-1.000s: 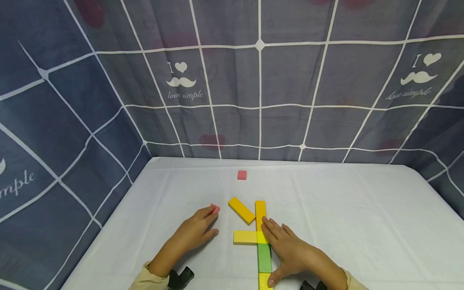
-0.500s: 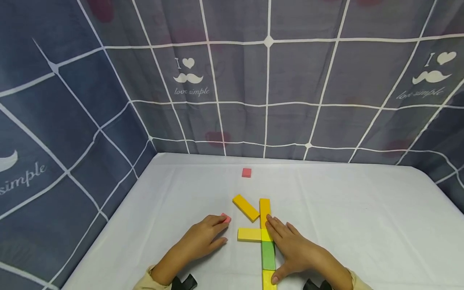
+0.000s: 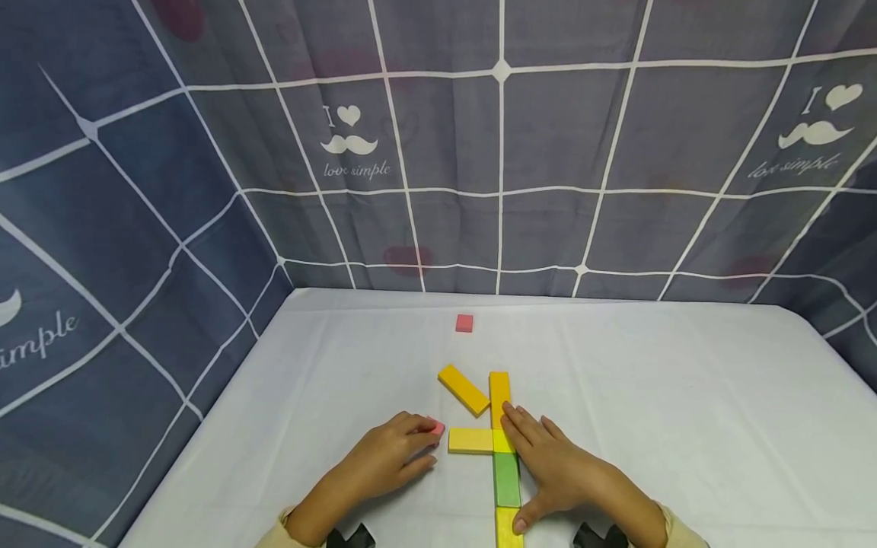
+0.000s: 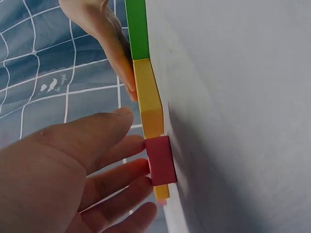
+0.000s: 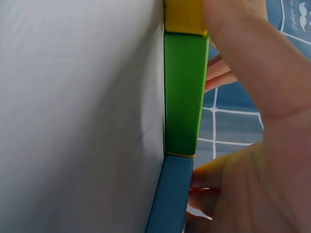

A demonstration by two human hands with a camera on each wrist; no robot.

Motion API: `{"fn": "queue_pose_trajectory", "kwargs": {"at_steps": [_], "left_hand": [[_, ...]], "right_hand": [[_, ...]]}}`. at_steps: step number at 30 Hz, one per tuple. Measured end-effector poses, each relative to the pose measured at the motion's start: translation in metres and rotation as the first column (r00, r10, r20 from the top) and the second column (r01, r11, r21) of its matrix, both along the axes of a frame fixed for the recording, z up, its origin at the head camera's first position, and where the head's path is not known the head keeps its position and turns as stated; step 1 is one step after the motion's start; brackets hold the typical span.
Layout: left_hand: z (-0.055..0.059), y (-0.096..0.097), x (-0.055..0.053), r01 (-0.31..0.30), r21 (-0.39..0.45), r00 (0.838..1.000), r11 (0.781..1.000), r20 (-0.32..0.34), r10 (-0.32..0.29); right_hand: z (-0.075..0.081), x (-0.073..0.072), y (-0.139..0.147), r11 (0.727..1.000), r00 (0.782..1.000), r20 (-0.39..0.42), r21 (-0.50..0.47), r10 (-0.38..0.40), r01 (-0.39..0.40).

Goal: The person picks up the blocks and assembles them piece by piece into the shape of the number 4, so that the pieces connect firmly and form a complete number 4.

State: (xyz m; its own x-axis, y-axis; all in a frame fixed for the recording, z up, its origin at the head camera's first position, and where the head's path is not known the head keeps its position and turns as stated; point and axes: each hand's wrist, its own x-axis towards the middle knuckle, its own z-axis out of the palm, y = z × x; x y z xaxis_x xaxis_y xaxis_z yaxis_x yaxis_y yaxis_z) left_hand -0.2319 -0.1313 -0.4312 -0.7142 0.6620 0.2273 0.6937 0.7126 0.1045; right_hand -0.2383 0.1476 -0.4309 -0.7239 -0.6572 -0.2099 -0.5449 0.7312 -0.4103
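Note:
My left hand (image 3: 387, 460) touches a small red block (image 3: 437, 427) with its fingertips, thumb held apart, just left of a crosswise yellow block (image 3: 470, 441). In the left wrist view this red block (image 4: 161, 160) lies against the extended fingers. On the other side, my right hand (image 3: 558, 468) lies spread along a straight row. That row has an orange-yellow block (image 3: 499, 388), a yellow square (image 3: 503, 441), a green block (image 3: 507, 479) and a yellow block (image 3: 505, 525). The right thumb rests at the nearest yellow block. A blue face (image 5: 170, 194) adjoins the green one in the right wrist view.
A slanted orange-yellow block (image 3: 464, 390) meets the row's far block at one corner. Farther back lies another red block (image 3: 464, 323). All sit on a white-covered table (image 3: 651, 380), with a grey checked curtain (image 3: 445, 152) behind and at the left.
My left hand has slid the small red block rightward and nearer, towards the crosswise yellow block. My right hand stays beside the row. The head view has shifted slightly.

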Motion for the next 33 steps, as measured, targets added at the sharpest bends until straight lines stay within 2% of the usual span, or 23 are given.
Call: {"fn": "queue_pose_trajectory", "kwargs": {"at_steps": [8, 22, 33], "left_hand": [[-0.0018, 0.0023, 0.0008, 0.02, 0.021, 0.999, 1.0, -0.037, -0.019], [-0.0021, 0.0043, 0.0023, 0.047, -0.018, 0.993, 0.999, -0.103, -0.049], [-0.0035, 0.0041, 0.0017, 0.052, -0.002, 0.991, 0.999, -0.12, -0.052]], "right_hand": [[0.0011, 0.0001, 0.0007, 1.0, 1.0, -0.006, -0.003, -0.003, 0.003], [0.0002, 0.0004, 0.0014, 1.0, 1.0, -0.009, -0.003, 0.001, -0.001], [0.0015, 0.0012, 0.0015, 1.0, 1.0, -0.012, -0.008, 0.003, -0.003]]}}
